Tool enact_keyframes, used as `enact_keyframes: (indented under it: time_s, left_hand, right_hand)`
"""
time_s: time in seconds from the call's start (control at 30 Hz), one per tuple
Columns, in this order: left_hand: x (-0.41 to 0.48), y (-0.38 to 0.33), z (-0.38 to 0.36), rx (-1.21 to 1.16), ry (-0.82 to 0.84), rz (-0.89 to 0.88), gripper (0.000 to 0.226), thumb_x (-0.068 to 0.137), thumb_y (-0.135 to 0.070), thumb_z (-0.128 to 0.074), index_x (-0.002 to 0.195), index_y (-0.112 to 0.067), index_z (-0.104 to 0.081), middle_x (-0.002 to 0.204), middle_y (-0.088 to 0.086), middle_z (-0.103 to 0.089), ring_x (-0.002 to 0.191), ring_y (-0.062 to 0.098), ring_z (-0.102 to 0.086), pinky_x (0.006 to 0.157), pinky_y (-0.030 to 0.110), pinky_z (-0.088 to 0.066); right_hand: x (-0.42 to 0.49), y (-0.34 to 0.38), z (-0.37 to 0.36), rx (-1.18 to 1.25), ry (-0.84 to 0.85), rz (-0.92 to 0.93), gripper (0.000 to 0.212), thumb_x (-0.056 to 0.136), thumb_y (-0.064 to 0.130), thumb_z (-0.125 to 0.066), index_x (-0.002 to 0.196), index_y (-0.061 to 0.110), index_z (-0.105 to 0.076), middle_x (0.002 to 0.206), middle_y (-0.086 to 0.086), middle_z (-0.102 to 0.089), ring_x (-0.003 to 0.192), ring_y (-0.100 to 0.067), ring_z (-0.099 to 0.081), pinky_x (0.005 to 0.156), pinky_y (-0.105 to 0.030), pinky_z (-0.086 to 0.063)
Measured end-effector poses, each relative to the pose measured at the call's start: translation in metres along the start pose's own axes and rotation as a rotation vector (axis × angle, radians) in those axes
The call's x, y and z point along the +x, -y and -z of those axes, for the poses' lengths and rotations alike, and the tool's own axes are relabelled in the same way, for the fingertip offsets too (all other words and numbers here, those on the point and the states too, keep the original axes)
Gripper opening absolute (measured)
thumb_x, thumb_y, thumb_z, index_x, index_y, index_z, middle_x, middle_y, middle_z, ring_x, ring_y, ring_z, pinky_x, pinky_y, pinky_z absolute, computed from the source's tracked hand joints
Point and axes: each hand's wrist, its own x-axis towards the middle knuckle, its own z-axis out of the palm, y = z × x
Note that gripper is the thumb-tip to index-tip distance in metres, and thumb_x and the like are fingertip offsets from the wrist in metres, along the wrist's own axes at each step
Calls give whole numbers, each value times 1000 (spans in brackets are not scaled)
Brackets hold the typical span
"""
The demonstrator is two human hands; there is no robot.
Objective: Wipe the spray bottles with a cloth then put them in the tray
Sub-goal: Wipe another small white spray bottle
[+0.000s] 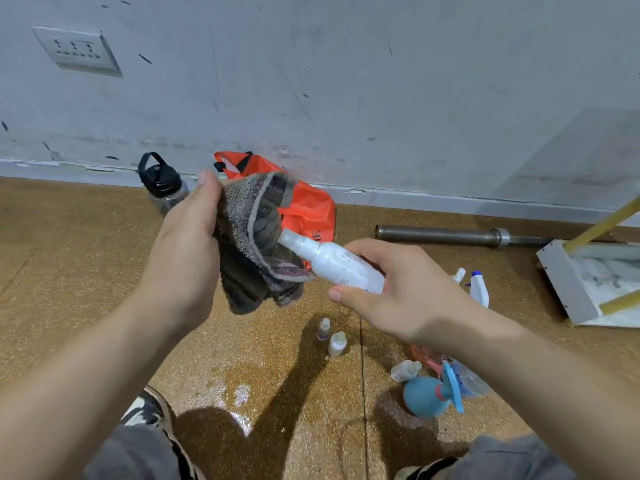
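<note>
Left hand (187, 258) grips a bunched dark cloth (256, 251); right hand (398, 292) is clamped round the white spray bottle (332, 261), held in the air, nozzle against the cloth. White tray (568, 289) sits at far right near the wall (346, 98), two yellow rods (602, 223) slanting across it. Two small bottles (337, 344) stand on open floor (69, 271) below the hands; blue sprayer (426, 396) lies right.

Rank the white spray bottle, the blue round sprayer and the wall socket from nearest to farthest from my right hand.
1. White spray bottle: held in the right hand.
2. Blue round sprayer: down at lower right.
3. Wall socket: far upper left.
</note>
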Motion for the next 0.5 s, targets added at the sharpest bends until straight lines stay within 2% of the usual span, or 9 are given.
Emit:
enact_keyframes:
  time_s: [0.03,0.07,0.13,0.17,0.27,0.3,0.37,0.43,0.5]
  left_hand:
    - [2,0,3,-24,49,-28,55,104,-64,-33,105,-33,-79,108,-11,-79,113,8,-69,113,38,-45]
    - [5,2,6,-33,83,-46,58,99,-70,-33,114,-34,-77,118,-3,-77,121,21,-67,115,55,-41]
    - [7,7,10,-15,154,-118,61,96,-74,-31,123,-37,-72,125,4,-73,118,38,-65,104,71,-42]
    - [4,9,9,9,187,-160,59,99,-72,-30,126,-37,-69,126,2,-72,115,37,-66,100,67,-47]
    - [-15,14,-4,236,325,-402,42,108,-49,-36,135,-31,-63,132,-14,-64,122,7,-61,99,23,-46]
    - [-20,18,-10,351,378,-473,39,107,-43,-43,137,-27,-62,129,-13,-62,121,5,-59,98,16,-43]
    - [-21,33,-16,491,360,-523,34,103,-37,-53,132,-24,-66,117,-11,-62,114,6,-61,95,16,-44]
    - [-18,37,-20,445,243,-408,17,105,-29,-56,111,-24,-71,97,-14,-68,95,1,-64,82,11,-45]
    - [-13,35,-23,428,159,-292,19,106,-25,-55,92,-22,-68,81,-7,-68,76,4,-61,67,11,-42]
  right_hand:
    - [0,0,-1,2,-5,-13,32,83,57,-73,109,42,-62,86,14,-69,79,-8,-63,77,-43,-55]
    - [0,-1,-2,0,-16,-20,32,83,58,-73,109,43,-61,86,13,-69,79,-9,-64,77,-43,-55]
    - [0,-1,-3,-6,-39,-31,33,83,57,-73,108,43,-57,85,12,-70,78,-11,-64,77,-44,-54]
    - [0,-1,-4,-2,-46,-33,33,83,57,-73,107,43,-56,85,11,-69,78,-11,-63,77,-44,-54]
    - [-1,4,-9,12,-59,-1,36,82,61,-68,109,42,-53,85,10,-69,79,-15,-63,76,-44,-53]
    - [-1,6,-11,4,-69,31,38,81,63,-65,110,42,-52,87,10,-69,82,-18,-64,76,-44,-53]
    - [-2,8,-15,-20,-68,77,39,80,63,-60,112,42,-51,92,11,-69,88,-23,-65,78,-44,-53]
    - [-3,8,-18,-70,-35,78,41,81,64,-58,115,44,-49,93,11,-69,88,-23,-64,78,-42,-52]
    - [-7,10,-19,-154,-6,72,42,84,68,-54,117,43,-47,91,10,-69,87,-23,-63,77,-40,-51]
